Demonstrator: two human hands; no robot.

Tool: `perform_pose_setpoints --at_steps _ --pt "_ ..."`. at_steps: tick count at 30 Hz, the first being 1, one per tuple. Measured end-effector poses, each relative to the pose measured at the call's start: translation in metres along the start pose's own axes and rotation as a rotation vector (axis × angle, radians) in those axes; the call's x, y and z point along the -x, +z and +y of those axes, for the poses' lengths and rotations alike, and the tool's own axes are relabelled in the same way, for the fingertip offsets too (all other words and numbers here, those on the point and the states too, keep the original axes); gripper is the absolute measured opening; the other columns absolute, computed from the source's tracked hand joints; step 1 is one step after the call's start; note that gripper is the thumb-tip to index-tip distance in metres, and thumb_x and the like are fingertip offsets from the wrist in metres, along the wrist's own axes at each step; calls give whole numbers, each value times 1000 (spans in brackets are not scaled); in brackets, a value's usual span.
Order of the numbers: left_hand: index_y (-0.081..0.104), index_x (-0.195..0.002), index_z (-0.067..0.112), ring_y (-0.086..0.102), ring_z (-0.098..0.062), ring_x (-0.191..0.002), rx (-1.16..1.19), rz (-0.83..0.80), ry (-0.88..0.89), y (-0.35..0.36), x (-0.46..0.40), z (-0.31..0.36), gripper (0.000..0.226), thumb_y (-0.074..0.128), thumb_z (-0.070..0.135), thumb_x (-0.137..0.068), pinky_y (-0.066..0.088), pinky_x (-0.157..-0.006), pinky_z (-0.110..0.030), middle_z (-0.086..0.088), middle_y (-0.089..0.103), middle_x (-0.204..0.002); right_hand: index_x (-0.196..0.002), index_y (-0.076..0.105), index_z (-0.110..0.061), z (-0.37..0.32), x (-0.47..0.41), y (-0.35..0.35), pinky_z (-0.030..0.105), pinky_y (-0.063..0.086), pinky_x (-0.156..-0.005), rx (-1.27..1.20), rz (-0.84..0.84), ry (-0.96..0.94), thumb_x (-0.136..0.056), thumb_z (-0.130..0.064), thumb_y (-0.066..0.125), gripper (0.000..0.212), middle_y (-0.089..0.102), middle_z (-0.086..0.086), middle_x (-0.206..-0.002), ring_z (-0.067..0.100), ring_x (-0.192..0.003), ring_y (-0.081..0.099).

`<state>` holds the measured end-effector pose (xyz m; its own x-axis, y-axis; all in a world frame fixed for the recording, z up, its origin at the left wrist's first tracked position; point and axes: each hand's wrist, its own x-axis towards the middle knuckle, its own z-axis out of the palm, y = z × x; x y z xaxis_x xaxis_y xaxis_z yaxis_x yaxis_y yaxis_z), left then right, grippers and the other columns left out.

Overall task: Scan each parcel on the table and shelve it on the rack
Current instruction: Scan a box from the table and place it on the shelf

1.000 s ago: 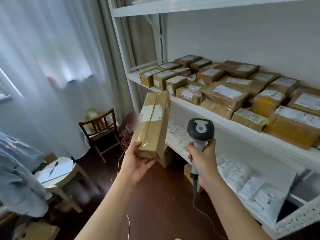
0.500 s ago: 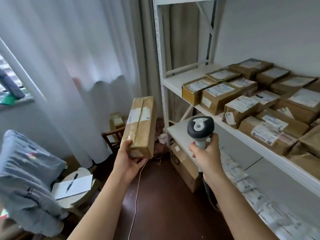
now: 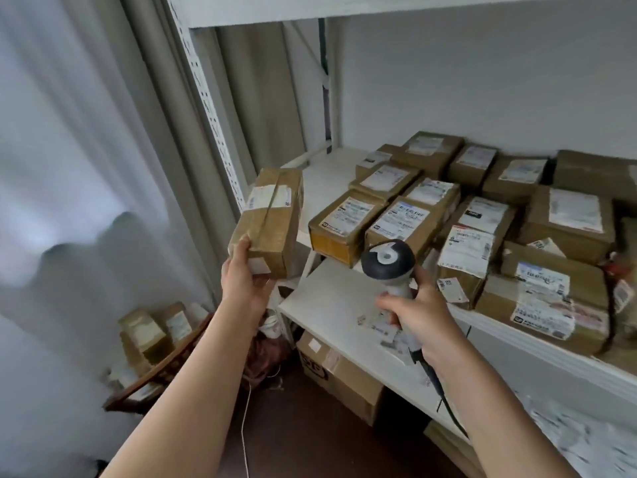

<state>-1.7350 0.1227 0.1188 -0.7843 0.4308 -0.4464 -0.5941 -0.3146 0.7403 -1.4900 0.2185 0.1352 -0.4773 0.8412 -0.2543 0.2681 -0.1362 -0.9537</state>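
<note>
Parcel point(image 3: 267, 220) label blurred — left hand point(image 3: 245, 281) covers bottom corner.

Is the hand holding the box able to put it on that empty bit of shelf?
Probably yes. The left hand holds the parcel right beside the bare shelf corner, with nothing between them; the other parcels sit further right.

In front of you the white rack point(image 3: 344, 174) carries a crowd of labelled brown parcels point(image 3: 406, 219) on its middle shelf, packed edge to edge. The lower shelf point(image 3: 327, 298) holds scattered paper labels point(image 3: 379, 327). A cardboard box point(image 3: 339, 374) sits on the dark floor point(image 3: 303, 439) beneath.
</note>
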Motion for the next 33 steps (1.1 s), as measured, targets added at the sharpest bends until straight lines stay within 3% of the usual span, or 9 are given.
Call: perform_pose_setpoints --at_steps 3,7,10,14,18,21,26,30,33 --pt "56 -128 24 66 -27 -102 -12 7 22 47 -40 5 55 76 42 -80 60 -72 -42 -7 65 -118 -124 53 -29 -8 -38 -8 34 55 -65 7 -24 57 -84 -10 72 48 67 11 -93 17 -65 62" --pt "58 -125 24 68 -25 -95 -66 17 9 105 -84 4 51 76 41 -81 61 -72 -40 -7 67 -110 -114 56 -35 -21 -90 -21 51 55 -89 10 -56 107 -81 -24 77 41 70 11 -97 21 -77 65" --pt "51 -128 28 66 -26 -96 -138 71 11 135 -118 3 59 75 45 -78 60 -79 -42 -6 62 -110 -120 55 -34 -30 -119 -26 43 55 -80 14 -61 110 -81 -25 76 45 69 6 -100 20 -79 65" --pt "49 -125 24 67 -28 -92 -179 158 -47 159 -167 0 66 79 48 -71 61 -75 -45 -9 61 -109 -125 54 -31 -40 -137 -30 34 50 -68 -3 -48 138 -81 -25 77 50 71 4 -105 17 -74 64" --pt "52 -121 21 66 -31 -93 -350 55 -174 169 -208 -10 57 78 46 -77 60 -80 -48 -12 61 -106 -125 54 -28 -46 -142 -33 28 50 -64 -35 18 138 -83 -19 76 48 71 5 -102 13 -67 62" --pt "53 -124 13 62 -30 -98 -595 29 -200 172 -228 -22 44 69 32 -88 56 -78 -41 -13 61 -114 -125 54 -29 -49 -142 -34 28 51 -65 -51 73 143 -83 -17 76 49 73 4 -102 11 -64 61" --pt "60 -117 2 44 -20 -56 -802 -13 -102 188 -241 -33 31 52 3 -87 41 -50 -32 -11 51 -72 -123 55 -29 -54 -133 -35 26 50 -62 -102 162 153 -82 -17 77 48 72 3 -105 12 -63 59" --pt "60 -91 9 51 -22 -65 -885 -39 -26 192 -236 -33 5 55 9 -92 50 -74 -35 -7 52 -72 -122 55 -26 -51 -124 -34 27 50 -61 -106 228 169 -83 -16 76 45 71 5 -102 13 -63 59" --pt "59 -103 1 54 -26 -92 -953 -57 -23 188 -241 -28 21 60 18 -89 51 -97 -39 -11 59 -94 -121 54 -24 -50 -116 -32 28 49 -60 -123 276 166 -84 -16 75 43 72 7 -102 13 -62 59"
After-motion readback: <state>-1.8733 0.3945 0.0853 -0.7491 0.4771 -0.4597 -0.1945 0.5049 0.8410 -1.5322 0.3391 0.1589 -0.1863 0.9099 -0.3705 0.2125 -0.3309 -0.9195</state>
